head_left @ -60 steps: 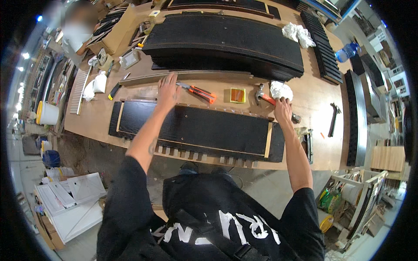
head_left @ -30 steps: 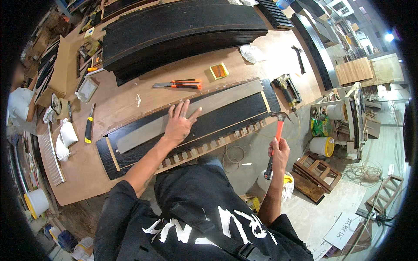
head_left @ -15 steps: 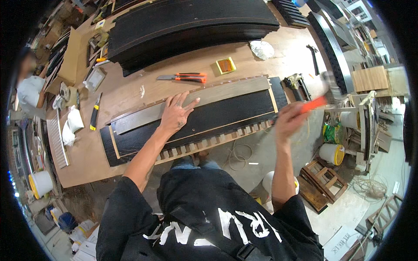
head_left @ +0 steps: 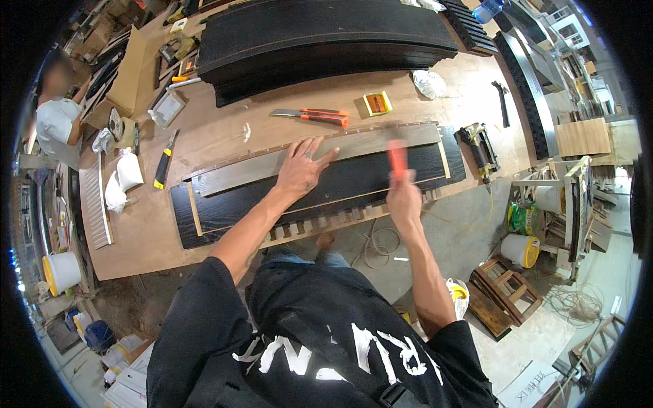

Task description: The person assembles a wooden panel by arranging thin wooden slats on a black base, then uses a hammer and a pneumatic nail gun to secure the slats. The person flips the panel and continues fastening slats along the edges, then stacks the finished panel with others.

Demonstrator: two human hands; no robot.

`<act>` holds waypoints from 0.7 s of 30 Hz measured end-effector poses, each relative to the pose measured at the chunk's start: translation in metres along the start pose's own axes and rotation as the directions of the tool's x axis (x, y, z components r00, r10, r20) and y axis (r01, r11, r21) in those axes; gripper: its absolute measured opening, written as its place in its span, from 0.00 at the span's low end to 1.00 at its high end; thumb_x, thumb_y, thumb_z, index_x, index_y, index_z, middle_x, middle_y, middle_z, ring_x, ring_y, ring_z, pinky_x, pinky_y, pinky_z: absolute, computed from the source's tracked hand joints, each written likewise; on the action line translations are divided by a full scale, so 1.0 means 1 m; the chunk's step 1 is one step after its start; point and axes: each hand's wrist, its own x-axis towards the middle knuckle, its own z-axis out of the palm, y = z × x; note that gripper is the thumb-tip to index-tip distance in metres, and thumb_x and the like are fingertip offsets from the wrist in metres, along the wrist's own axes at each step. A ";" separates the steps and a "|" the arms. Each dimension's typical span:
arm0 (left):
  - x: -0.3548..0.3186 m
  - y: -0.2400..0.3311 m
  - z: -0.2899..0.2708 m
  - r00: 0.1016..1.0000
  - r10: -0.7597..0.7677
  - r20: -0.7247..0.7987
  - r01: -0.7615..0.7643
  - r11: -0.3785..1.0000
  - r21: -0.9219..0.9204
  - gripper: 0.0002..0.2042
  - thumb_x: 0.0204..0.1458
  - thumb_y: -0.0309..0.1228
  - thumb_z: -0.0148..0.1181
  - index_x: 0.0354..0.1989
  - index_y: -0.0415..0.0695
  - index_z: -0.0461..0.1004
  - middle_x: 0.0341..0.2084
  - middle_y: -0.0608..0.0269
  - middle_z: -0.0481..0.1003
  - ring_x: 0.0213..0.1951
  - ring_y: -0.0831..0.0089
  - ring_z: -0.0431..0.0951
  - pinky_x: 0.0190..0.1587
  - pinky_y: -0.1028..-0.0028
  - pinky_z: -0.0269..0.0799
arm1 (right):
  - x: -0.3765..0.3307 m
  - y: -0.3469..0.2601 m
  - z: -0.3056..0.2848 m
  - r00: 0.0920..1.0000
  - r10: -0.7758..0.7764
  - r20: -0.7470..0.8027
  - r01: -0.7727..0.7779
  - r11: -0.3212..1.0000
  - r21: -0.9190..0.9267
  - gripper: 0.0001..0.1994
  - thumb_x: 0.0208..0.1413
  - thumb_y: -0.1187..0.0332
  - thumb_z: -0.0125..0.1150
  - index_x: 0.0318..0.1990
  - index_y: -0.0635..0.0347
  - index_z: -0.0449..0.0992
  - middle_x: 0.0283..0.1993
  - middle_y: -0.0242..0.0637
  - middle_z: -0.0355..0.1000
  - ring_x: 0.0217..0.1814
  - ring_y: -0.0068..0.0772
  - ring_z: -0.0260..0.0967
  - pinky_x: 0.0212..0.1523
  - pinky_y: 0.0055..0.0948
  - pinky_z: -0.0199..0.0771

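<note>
A long black wooden panel [head_left: 367, 178] lies near the table's front edge, with light wooden strips at its ends and a row of small blocks along its near side. Along its far side runs a grey-brown wooden strip [head_left: 241, 173]. My left hand [head_left: 299, 170] lies on that strip and the panel, fingers stretched out, holding nothing. My right hand [head_left: 404, 196] is wrapped round the red-orange handle of a hammer [head_left: 397, 158] above the right half of the panel. Motion smears the hammer's head, so I cannot tell whether it touches the strip.
Beyond the panel lie orange-and-black utility knives [head_left: 313, 116], a small yellow box [head_left: 377, 104] and a stack of black panels [head_left: 326, 41]. A nail gun [head_left: 480, 149] and another hammer [head_left: 501, 102] are at right, a yellow-black cutter [head_left: 165, 160] at left. Another person [head_left: 58, 126] stands far left.
My right hand has swung the hammer leftward from beyond the panel's right end to over the panel. My left hand stays on the strip. The whole view has shifted slightly.
</note>
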 end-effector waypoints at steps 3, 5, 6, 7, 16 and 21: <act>-0.003 -0.010 -0.012 1.000 0.010 0.027 -0.011 0.999 0.032 0.27 0.66 0.37 0.51 0.74 0.65 0.59 0.70 0.49 0.60 0.70 0.52 0.60 0.69 0.50 0.54 | 0.012 -0.018 0.020 0.992 0.081 0.092 -0.074 0.995 -0.072 0.17 0.71 0.55 0.48 0.43 0.63 0.64 0.30 0.65 0.75 0.34 0.71 0.75 0.32 0.63 0.75; -0.036 -0.019 -0.022 0.996 -0.061 0.061 0.060 0.998 0.020 0.28 0.64 0.39 0.54 0.74 0.60 0.59 0.70 0.50 0.60 0.70 0.53 0.60 0.69 0.50 0.52 | 0.007 -0.028 0.016 0.989 0.060 0.136 -0.052 0.997 -0.063 0.18 0.71 0.54 0.47 0.44 0.64 0.64 0.31 0.65 0.75 0.35 0.72 0.75 0.34 0.63 0.75; -0.045 -0.038 -0.034 0.991 -0.123 0.054 0.123 0.992 0.012 0.30 0.63 0.41 0.56 0.74 0.57 0.59 0.70 0.52 0.61 0.70 0.54 0.60 0.70 0.51 0.51 | 0.006 -0.034 0.013 0.987 0.106 0.119 -0.092 0.989 -0.113 0.19 0.71 0.53 0.47 0.45 0.64 0.64 0.31 0.65 0.76 0.37 0.72 0.75 0.36 0.63 0.76; -0.062 -0.055 -0.046 0.982 -0.179 0.062 0.180 0.984 -0.007 0.31 0.61 0.43 0.58 0.73 0.54 0.60 0.70 0.53 0.62 0.70 0.55 0.61 0.70 0.51 0.50 | 0.005 -0.033 0.013 0.989 0.126 0.083 -0.114 0.984 -0.140 0.19 0.71 0.53 0.47 0.45 0.64 0.64 0.32 0.65 0.76 0.37 0.71 0.76 0.36 0.63 0.76; -0.205 -0.171 -0.079 0.960 -0.277 -0.050 0.252 0.924 -0.286 0.37 0.52 0.46 0.70 0.69 0.42 0.66 0.60 0.55 0.69 0.62 0.53 0.66 0.69 0.53 0.55 | -0.063 -0.231 -0.020 0.991 -0.058 -0.122 0.082 0.977 0.199 0.15 0.72 0.59 0.50 0.39 0.64 0.67 0.21 0.46 0.68 0.22 0.45 0.68 0.25 0.38 0.67; -0.204 -0.168 -0.079 0.933 -0.358 -0.037 0.289 0.808 -0.513 0.55 0.47 0.41 0.75 0.77 0.45 0.40 0.61 0.51 0.71 0.66 0.50 0.65 0.71 0.53 0.56 | -0.107 -0.294 0.046 0.854 -0.156 -0.497 0.447 0.709 0.545 0.10 0.70 0.64 0.54 0.41 0.62 0.65 0.21 0.47 0.68 0.19 0.47 0.70 0.22 0.40 0.70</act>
